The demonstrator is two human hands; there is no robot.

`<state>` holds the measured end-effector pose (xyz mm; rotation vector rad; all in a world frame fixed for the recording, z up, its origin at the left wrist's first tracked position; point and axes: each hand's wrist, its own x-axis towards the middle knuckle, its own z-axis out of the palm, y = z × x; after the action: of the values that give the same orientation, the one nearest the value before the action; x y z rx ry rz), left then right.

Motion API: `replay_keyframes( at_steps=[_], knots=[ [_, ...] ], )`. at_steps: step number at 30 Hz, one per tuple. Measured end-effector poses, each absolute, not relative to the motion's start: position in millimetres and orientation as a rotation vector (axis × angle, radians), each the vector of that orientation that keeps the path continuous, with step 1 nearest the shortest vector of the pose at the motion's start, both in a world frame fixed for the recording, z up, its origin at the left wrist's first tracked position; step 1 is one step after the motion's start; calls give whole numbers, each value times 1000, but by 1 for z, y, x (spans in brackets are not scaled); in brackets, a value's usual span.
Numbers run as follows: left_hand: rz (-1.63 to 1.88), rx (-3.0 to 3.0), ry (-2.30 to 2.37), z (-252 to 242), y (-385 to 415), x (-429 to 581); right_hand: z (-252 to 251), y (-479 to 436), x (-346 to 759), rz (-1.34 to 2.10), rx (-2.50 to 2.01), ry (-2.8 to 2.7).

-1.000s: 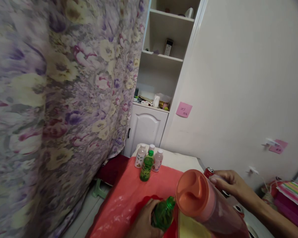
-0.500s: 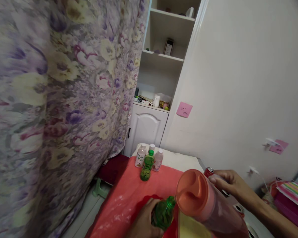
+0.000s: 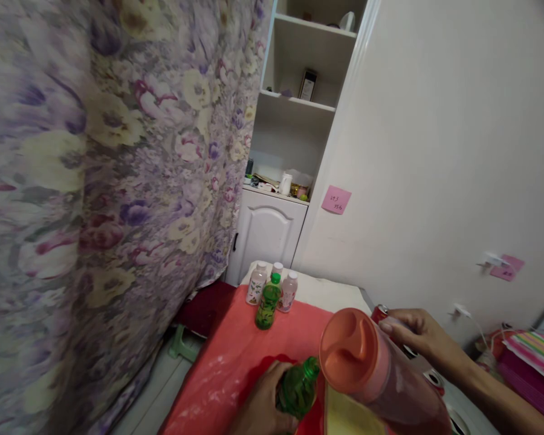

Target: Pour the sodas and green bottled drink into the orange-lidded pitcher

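Note:
At the lower middle, my left hand [image 3: 265, 402] is wrapped round a green bottle [image 3: 297, 389] whose uncapped-looking neck tilts toward the pitcher. A large clear pitcher with an orange lid [image 3: 350, 350] leans beside that neck, its body running down to the lower right. My right hand [image 3: 410, 329] is closed behind the pitcher, probably on its handle, which is mostly hidden. Further back on the red cloth stands another green bottle with a green cap [image 3: 268, 305], in front of several small white-capped bottles [image 3: 256, 285].
A red can [image 3: 379, 313] stands beyond my right hand, with more cans [image 3: 435, 380] under my forearm. A yellow surface [image 3: 351, 417] shows below the pitcher. Purple stacked items [image 3: 532, 371] lie far right; a floral curtain [image 3: 118, 181] hangs left.
Almost nothing differs. Both hands, the held green bottle and the pitcher have shifted very slightly left and up in the view.

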<state>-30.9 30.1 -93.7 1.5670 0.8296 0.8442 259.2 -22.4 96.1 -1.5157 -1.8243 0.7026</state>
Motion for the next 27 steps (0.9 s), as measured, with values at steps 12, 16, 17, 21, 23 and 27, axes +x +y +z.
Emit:
replay_keyframes(
  at_steps=[12, 16, 17, 21, 23, 27],
  knots=[
    [878, 1533, 820, -88, 27, -31, 99, -23, 258, 698, -1524, -1807],
    [872, 1533, 833, -86, 26, -30, 100, -24, 259, 696, -1518, -1807],
    [873, 1531, 832, -86, 26, -30, 100, -24, 259, 694, -1521, -1808],
    [859, 1515, 818, -92, 28, -31, 101, -24, 261, 701, -1531, -1815],
    [868, 1536, 820, -95, 29, -32, 100, -24, 261, 700, -1528, -1817],
    [876, 1535, 808, -103, 32, -31, 100, -24, 259, 682, -1528, -1818]
  ],
)
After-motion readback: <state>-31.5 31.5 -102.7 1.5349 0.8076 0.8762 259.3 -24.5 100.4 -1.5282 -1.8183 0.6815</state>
